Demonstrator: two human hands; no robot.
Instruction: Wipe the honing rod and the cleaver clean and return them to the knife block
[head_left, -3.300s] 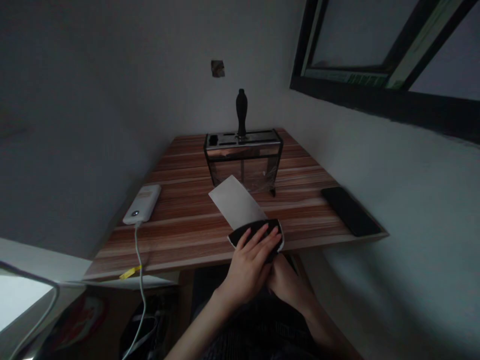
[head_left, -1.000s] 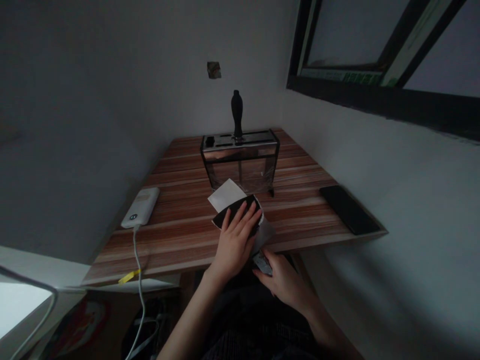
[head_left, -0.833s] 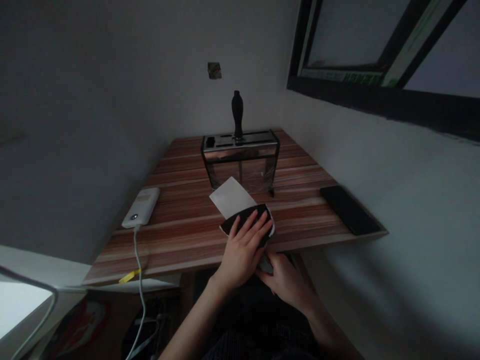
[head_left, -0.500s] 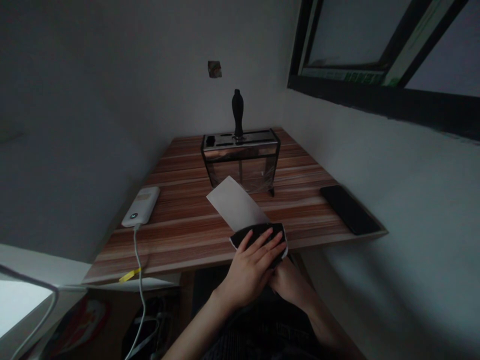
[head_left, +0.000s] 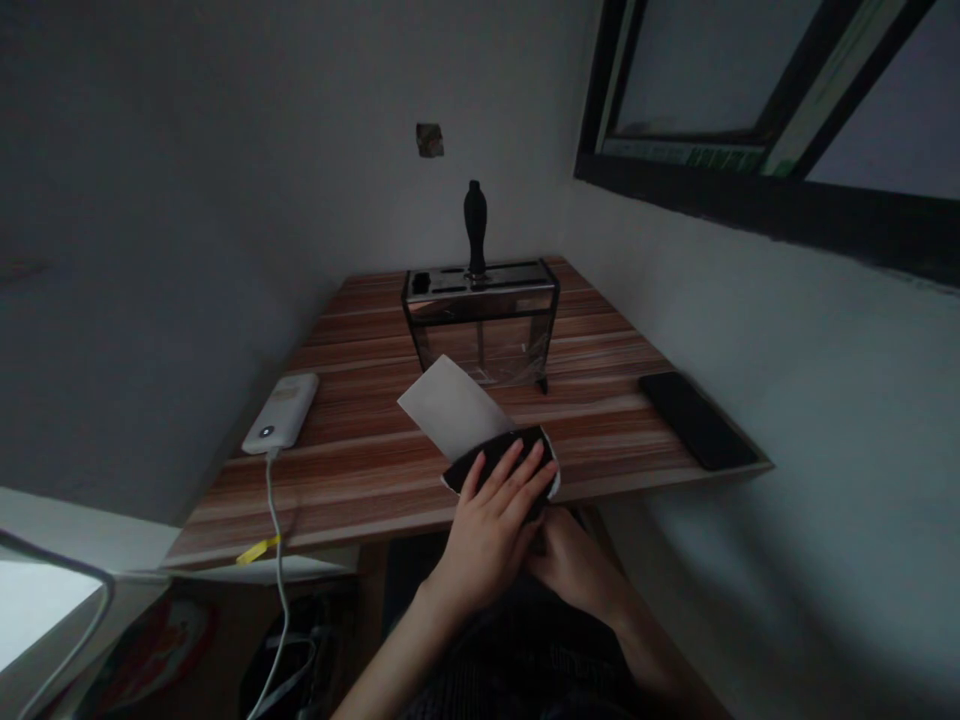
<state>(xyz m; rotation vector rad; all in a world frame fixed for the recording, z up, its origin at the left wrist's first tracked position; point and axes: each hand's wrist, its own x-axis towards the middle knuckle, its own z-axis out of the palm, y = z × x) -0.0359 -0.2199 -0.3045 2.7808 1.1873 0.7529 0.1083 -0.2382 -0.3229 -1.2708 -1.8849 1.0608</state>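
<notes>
My left hand (head_left: 495,520) lies with its fingers stretched over a dark cloth pad with a pale edge (head_left: 476,462), pressing it onto a pale flat rectangular blade (head_left: 448,405). The blade slants up and away over the front edge of the wooden table (head_left: 360,470). My right hand (head_left: 577,580) sits just below the table edge, under and behind the left hand, at the blade's near end. Its fingers are mostly hidden.
A metal and clear knife block (head_left: 480,325) stands at the back, one black handle (head_left: 473,225) sticking up from it. A white power bank (head_left: 283,410) with a cable (head_left: 276,540) lies left. A black phone (head_left: 694,420) lies right, by the wall.
The left hand with the pad slid away along the blade, back toward me, and now sits slightly further out again. The blade's far end has swung a little left.
</notes>
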